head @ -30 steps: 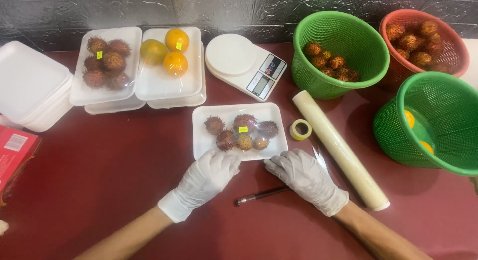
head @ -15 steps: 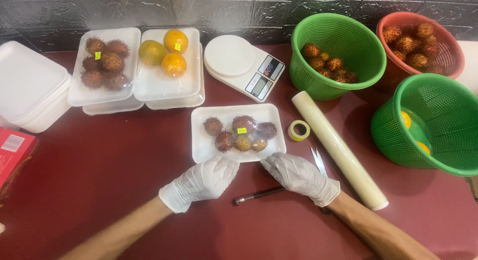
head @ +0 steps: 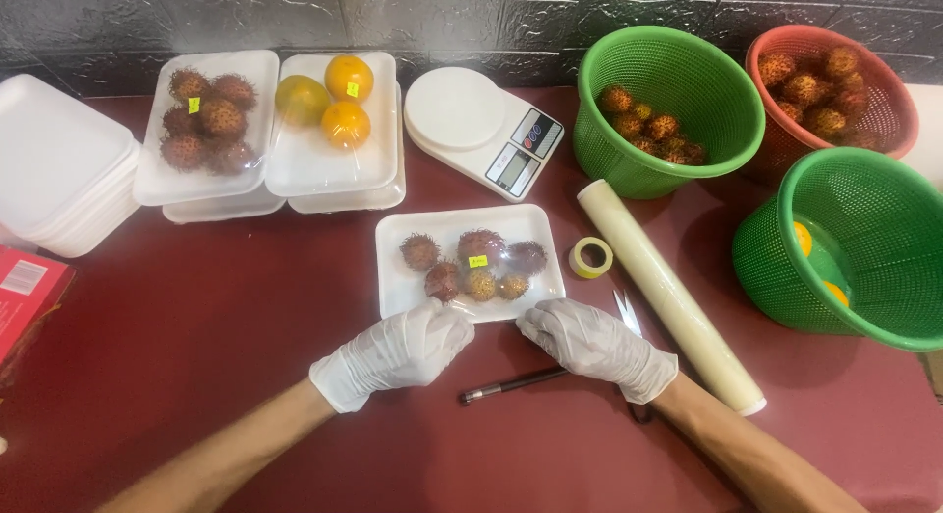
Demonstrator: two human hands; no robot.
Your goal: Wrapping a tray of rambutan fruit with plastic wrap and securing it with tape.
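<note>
Tray: white foam tray of film-wrapped rambutans [head: 470,265], at 12 o'clock of both hands, long axis left–right, small yellow sticker on top.
Left hand [head: 403,346]: gloved, fingers curled at the tray's near edge.
Right hand [head: 592,342]: gloved, fingertips touching the near-right corner — equally near.
Labels: yellow stickers also on the two wrapped white trays [head: 270,130] at 11 o'clock.

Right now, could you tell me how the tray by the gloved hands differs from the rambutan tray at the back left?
The near tray lies alone on the table; the back tray sits on another tray. The near tray lies crosswise with its rambutans in two rows; the back tray lies lengthwise with its fruit bunched. Both hands, left and right, are at the near tray's edge; nothing touches the back one. Both are white, wrapped, with a yellow sticker.
</note>
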